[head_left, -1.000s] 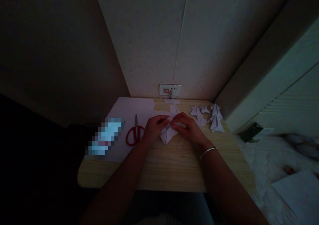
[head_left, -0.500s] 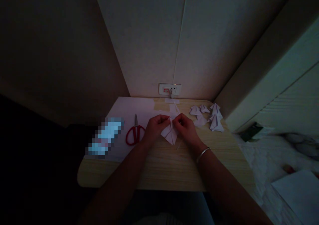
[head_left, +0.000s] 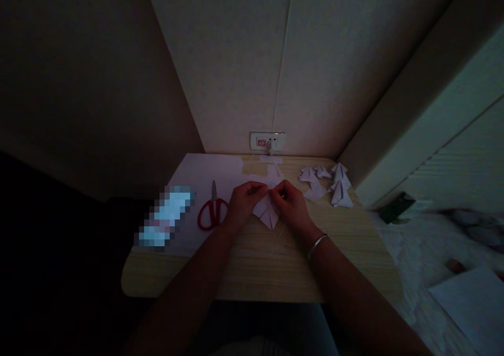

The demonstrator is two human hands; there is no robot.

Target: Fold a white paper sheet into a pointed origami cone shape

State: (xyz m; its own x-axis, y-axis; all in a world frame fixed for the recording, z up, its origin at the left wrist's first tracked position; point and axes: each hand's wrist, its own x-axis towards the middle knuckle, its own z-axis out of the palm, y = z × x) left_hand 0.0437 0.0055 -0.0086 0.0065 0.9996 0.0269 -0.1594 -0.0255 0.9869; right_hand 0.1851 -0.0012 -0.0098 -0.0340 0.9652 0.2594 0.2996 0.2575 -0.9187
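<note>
A small folded piece of white paper (head_left: 268, 215) with creased flaps is held just above the table between my two hands. My left hand (head_left: 247, 198) pinches its upper left edge, fingers closed. On the other side my right hand (head_left: 290, 201), with a bracelet on the wrist, grips the upper right edge between thumb and fingers. The fingertips nearly meet at the top of the paper and hide that part. Left of my left hand lie red-handled scissors (head_left: 213, 211), blades pointing to the wall.
White paper sheets (head_left: 212, 164) cover the left of the wooden table (head_left: 275, 282), with a lit, blurred-out phone-like screen (head_left: 167, 217) on them. Several folded paper pieces (head_left: 340, 190) stand at the back right. A wall socket (head_left: 268, 142) sits above the table's back edge.
My right hand has shifted slightly left across the folded paper, covering more of its right side. My left hand stays about where it was, still pinching.
</note>
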